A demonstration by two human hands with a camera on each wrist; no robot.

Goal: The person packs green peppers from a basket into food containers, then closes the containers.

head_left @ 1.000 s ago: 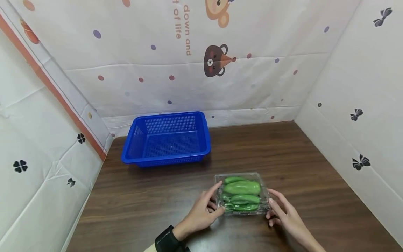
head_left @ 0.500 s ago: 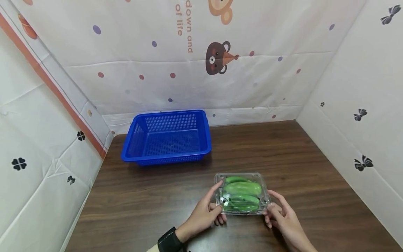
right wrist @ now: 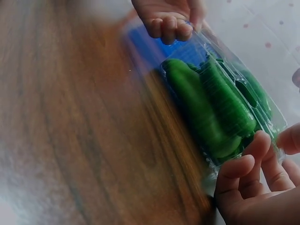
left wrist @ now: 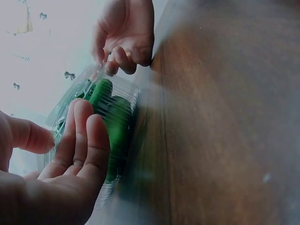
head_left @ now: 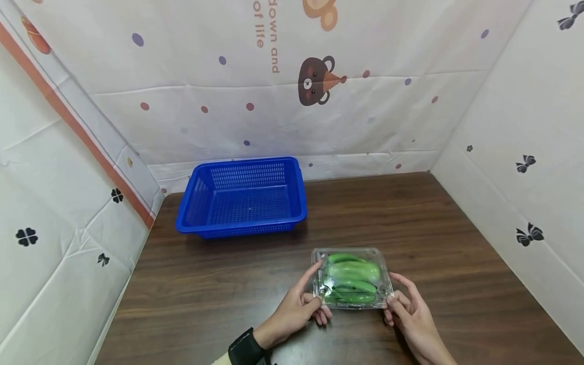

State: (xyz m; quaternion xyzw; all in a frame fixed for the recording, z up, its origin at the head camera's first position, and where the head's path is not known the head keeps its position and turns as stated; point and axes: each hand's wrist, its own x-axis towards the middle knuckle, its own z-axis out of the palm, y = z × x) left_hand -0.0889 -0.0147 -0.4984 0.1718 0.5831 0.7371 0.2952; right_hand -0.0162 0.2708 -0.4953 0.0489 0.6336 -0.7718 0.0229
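Observation:
A clear plastic clamshell box of several green vegetables sits near the front of the brown table. My left hand grips its left side, thumb on the lid and fingers curled under the near corner. My right hand grips the right side the same way. In the left wrist view my left hand curls around the box, with the right hand at the far end. From the right wrist, my right hand pinches the edge of the box, and the left hand is opposite.
An empty blue mesh basket stands at the back left of the table, apart from the box. Printed white sheets wall in the left, back and right sides. Bare wood lies between the basket and the box.
Both hands have closed in on the box's sides, fingers now tucked under its near corners. The box's near edge looks slightly raised. The basket has not moved.

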